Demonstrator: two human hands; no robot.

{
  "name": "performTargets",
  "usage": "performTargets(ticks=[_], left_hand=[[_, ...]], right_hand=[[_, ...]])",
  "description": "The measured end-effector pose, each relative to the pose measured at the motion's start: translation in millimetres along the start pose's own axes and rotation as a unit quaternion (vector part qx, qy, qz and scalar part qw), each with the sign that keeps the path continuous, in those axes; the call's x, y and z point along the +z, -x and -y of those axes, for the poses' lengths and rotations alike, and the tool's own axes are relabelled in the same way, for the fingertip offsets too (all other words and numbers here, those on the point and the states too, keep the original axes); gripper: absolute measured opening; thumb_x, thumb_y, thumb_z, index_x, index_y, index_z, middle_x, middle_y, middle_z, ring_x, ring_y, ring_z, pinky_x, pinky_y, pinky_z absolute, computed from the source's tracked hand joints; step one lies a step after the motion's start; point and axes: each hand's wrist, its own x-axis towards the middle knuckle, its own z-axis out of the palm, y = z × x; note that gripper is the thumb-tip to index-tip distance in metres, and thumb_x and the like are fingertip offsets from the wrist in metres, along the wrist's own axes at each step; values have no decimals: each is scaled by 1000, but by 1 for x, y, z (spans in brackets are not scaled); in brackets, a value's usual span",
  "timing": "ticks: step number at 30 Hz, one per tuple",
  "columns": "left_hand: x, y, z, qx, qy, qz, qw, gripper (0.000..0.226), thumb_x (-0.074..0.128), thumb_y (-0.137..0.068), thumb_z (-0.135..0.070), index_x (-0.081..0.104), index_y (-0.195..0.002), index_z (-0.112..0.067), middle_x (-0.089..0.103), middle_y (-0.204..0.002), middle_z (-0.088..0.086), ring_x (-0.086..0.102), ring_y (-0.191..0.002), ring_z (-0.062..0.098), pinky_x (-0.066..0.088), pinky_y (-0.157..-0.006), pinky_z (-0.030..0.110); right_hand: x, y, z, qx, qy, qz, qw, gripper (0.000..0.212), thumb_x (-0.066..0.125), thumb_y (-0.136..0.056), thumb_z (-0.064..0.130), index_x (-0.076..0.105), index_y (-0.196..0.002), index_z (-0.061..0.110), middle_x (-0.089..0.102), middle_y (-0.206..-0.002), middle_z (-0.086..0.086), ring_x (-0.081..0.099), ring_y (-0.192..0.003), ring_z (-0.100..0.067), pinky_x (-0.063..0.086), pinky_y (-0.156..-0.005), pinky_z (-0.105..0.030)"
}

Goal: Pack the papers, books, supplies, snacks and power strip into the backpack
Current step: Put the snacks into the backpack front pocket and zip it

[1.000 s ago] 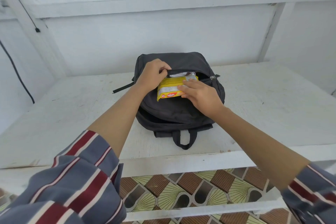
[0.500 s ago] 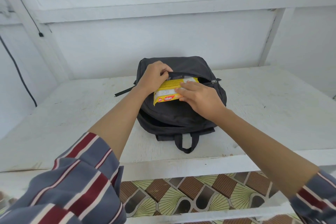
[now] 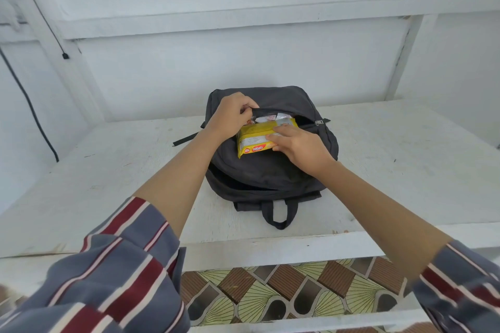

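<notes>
A black backpack (image 3: 270,170) lies flat on the white table (image 3: 108,170), its carry loop toward me. My left hand (image 3: 230,113) grips the upper edge of the front pocket opening and holds it up. My right hand (image 3: 300,146) holds a yellow snack pack (image 3: 257,140) that sits halfway into that pocket. Other wrappers (image 3: 267,117), white and red, show inside the pocket behind the yellow pack. The pocket's zipper pull (image 3: 319,122) lies at the right end of the opening.
White walls with wooden battens enclose the table on the back and both sides. A black cable (image 3: 32,113) hangs down the left wall. A backpack strap (image 3: 186,139) sticks out to the left. Patterned floor tiles (image 3: 284,292) show below the table's front edge.
The view has shifted slightly. Both hands stay at the pocket, and the yellow snack pack has barely moved, still half inside the opening.
</notes>
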Motion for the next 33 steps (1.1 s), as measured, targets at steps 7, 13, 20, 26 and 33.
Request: performTargets(ticks=[7,13,20,26,33], left_hand=[[-2,-1,-1,-6,-2,6,1000,25,47,-90,1,70,-101,-3,60,-102,12,55,-90,18,47,-83,30],[-2,-2,-2,-6,-6,8,1000,25,47,-91,1,69,-102,-3,60,-102,13,54,-88,16,45,-80,26],[0,-3,-4,-1,-27,19,999,23,50,-91,-3,70,-103,-5,60,-103,10,57,-89,17,42,-76,23],[0,-5,-6,4,-37,37,999,23,51,-90,-3,70,-102,-6,61,-99,9,56,-84,14,40,-70,14],[3,-4,-3,-11,-39,59,997,21,53,-88,-4,71,-98,-8,63,-100,7,62,-88,19,49,-83,30]], right_hand=[[1,0,-6,37,-21,-25,999,27,64,-72,19,73,-97,13,71,-97,-15,69,-87,-34,55,-50,-40],[-4,-4,-5,76,-29,10,997,27,62,-82,16,69,-107,11,67,-109,-17,65,-100,-35,58,-60,-42],[-5,-25,1,130,-19,122,984,39,42,-98,27,47,-136,21,46,-142,-6,46,-125,-30,47,-93,-42],[6,-35,1,151,-28,144,978,42,43,-98,25,41,-140,23,44,-142,-6,44,-126,-28,45,-90,-39],[23,-37,-7,163,-50,148,974,45,46,-96,27,39,-141,30,45,-141,-4,41,-128,-27,45,-94,-38]])
